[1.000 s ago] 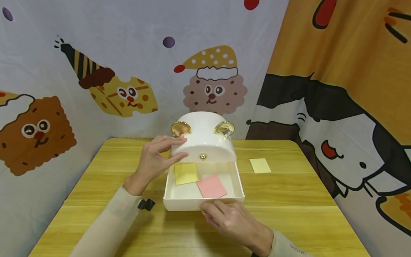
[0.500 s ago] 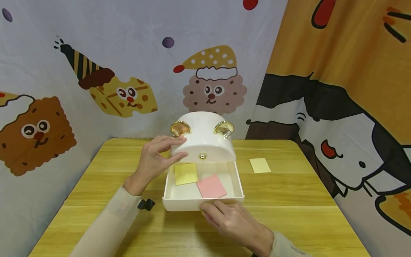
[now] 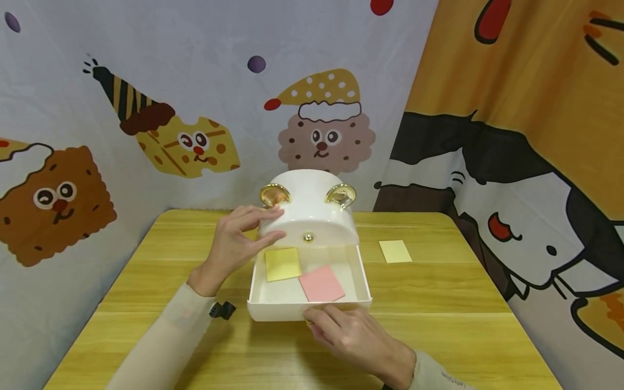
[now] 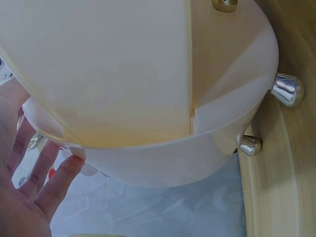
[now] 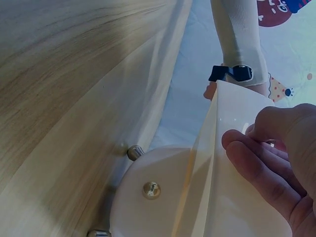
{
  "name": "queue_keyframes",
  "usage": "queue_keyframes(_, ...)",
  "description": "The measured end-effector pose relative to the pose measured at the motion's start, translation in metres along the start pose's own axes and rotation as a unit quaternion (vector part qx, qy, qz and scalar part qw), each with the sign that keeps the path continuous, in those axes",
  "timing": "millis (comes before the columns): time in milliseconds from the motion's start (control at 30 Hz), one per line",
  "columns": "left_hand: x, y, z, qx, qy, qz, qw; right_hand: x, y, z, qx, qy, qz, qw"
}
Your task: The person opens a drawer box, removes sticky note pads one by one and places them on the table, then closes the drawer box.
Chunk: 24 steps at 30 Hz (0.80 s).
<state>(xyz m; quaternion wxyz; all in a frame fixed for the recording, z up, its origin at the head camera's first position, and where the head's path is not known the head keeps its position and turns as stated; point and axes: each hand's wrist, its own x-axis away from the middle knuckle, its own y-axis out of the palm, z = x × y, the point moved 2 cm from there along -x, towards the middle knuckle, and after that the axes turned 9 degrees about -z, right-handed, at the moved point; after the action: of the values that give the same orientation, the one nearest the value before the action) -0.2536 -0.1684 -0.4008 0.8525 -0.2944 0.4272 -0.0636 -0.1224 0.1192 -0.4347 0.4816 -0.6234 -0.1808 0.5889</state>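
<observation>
We judge the main risk to be at the drawer (image 3: 271, 311), which juts well out of the white box (image 3: 312, 184) toward the right hand (image 3: 353, 333): a harder tug could draw it clear of its slot or tip the box forward. The right hand is curled, pinching the drawer at the middle of its front, probably by a knob that the fingers almost wholly hide. The left hand (image 3: 234, 241) grasps nothing; its extended fingers and thumb rest against the box just beside it, and if they slid on the gloss, we think the box could twist or skid. Were the drawer pushed in carelessly, we suspect the left thumb could be nipped, or the loose yellow pad (image 3: 283, 264), near that thumb, and pink pad (image 3: 322, 283), just beyond the right hand, could slide about. Both are flat paper squares lying inside the drawer, the pink one turned askew. A pale yellow pad (image 3: 395, 251) lies on the table (image 3: 439, 325), beyond the right hand and to its right. We take the box for smooth, shiny plastic, domed on top, with round gold ears (image 3: 341, 195), a gold ball (image 3: 308, 237) right of the left thumb, and stubby metallic feet (image 4: 287, 90) on streaky wood grain.
</observation>
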Motion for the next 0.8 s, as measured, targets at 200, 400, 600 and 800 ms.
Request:
queue_keyframes(200, 0.0003, -0.0004, 0.0006, 0.0, -0.004, -0.005, 1.0, 0.0006, -0.0004, -0.0008, 0.001, -0.011, 0.007, 0.9999)
queue_keyframes(400, 0.0003, -0.0001, 0.0004, -0.001, -0.003, -0.006, 1.0, 0.0009, -0.0012, -0.0024, -0.001, -0.019, 0.012, 0.9997)
queue_keyframes(600, 0.0007, -0.0001, 0.0, -0.002, -0.007, -0.008, 0.9999, 0.0021, -0.0021, -0.0041, -0.015, -0.015, 0.003, 0.9998)
queue_keyframes(800, 0.0007, -0.0001, 0.0003, -0.004, -0.01, -0.008, 0.9999, 0.0026, -0.0028, -0.0041, -0.017, -0.011, -0.001, 0.9998)
